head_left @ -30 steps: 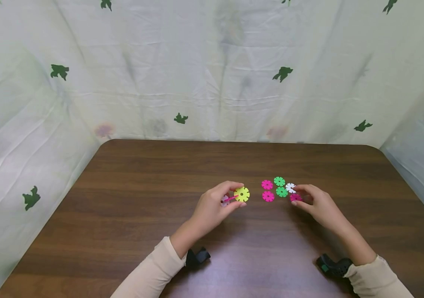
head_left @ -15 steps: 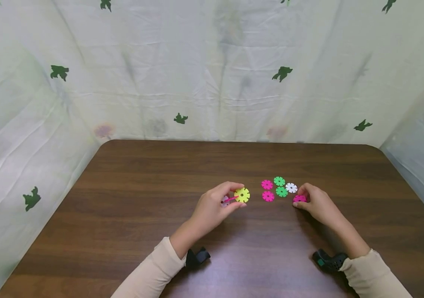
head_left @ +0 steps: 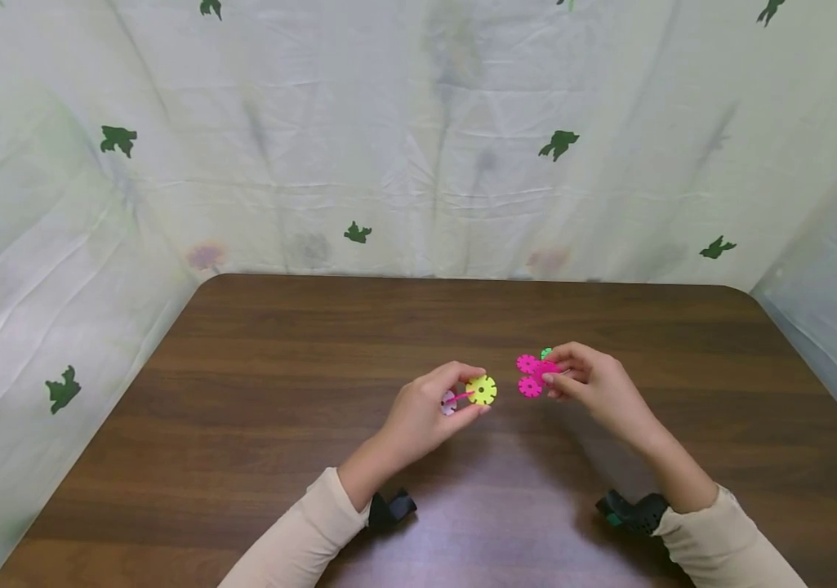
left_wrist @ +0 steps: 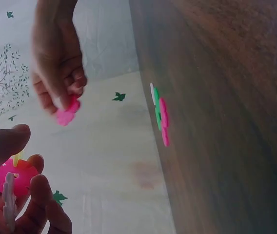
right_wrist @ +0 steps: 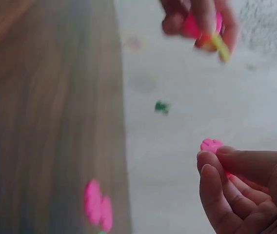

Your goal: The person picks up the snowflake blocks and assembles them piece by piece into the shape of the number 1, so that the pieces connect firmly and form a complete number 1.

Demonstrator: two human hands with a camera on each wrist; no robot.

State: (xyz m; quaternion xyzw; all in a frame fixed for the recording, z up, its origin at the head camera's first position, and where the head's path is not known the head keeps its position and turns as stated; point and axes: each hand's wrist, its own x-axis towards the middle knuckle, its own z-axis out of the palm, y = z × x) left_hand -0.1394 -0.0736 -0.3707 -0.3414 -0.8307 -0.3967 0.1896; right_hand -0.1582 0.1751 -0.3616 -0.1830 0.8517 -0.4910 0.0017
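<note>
My left hand (head_left: 418, 412) holds a joined group of notched plastic discs above the table. A yellow disc (head_left: 481, 390) faces forward between thumb and fingers, a pink disc (left_wrist: 24, 175) is slotted to it, and a pale disc (head_left: 448, 403) sits on the near side. To the right, my right hand (head_left: 609, 396) pinches a single pink disc (right_wrist: 210, 145) between thumb and fingertips, raised off the table. In the head view that disc overlaps the loose discs behind it. A gap separates the two hands.
Two pink discs (head_left: 530, 387) lie on the wooden table (head_left: 315, 343) between the hands. A green disc (head_left: 546, 353) is partly covered by the right hand; the left wrist view also shows a white disc (left_wrist: 152, 93). A patterned pale cloth (head_left: 418, 163) hangs behind the table.
My right hand has picked up a pink disc from the right end of the loose group and carried it left and up. The left hand stays almost still with its joined discs.
</note>
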